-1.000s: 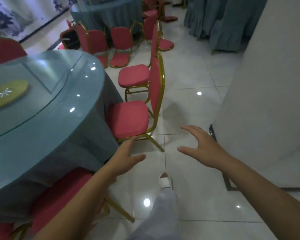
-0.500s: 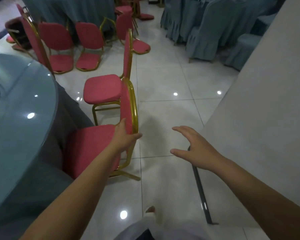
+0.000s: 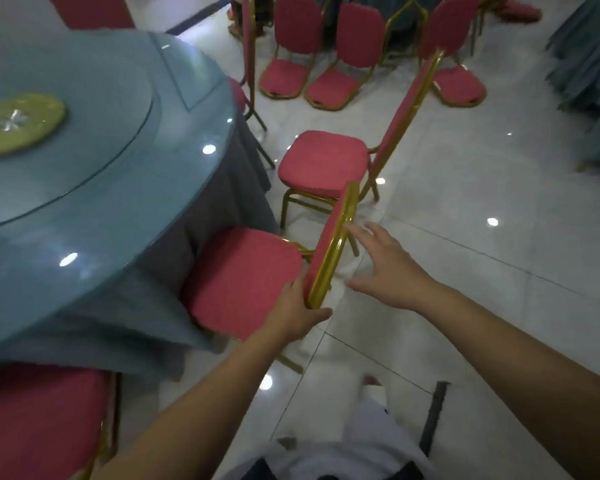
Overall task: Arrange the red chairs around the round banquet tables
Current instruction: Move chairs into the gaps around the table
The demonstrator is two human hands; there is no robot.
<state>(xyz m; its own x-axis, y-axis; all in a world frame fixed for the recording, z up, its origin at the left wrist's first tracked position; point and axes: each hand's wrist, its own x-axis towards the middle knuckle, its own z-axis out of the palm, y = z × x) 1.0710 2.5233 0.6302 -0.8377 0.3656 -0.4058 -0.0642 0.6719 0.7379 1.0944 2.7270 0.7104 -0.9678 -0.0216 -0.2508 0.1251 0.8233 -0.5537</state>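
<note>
- Round table (image 3: 118, 188): lies left of both your hands.
- Red chair (image 3: 243, 282): the seat is left of your left hand and faces the table, its front at the cloth. The backrest's long axis runs forward from that hand.
- Left hand (image 3: 297, 313): clamped on the backrest's near corner, likely for steering.
- Right hand (image 3: 385, 268): fingers spread and holding nothing, just right of the rail. Contact unclear.

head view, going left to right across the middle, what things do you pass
yellow-green disc → near red chair → left hand, gripping that chair → right hand, fingers spread → dark floor strip
</note>
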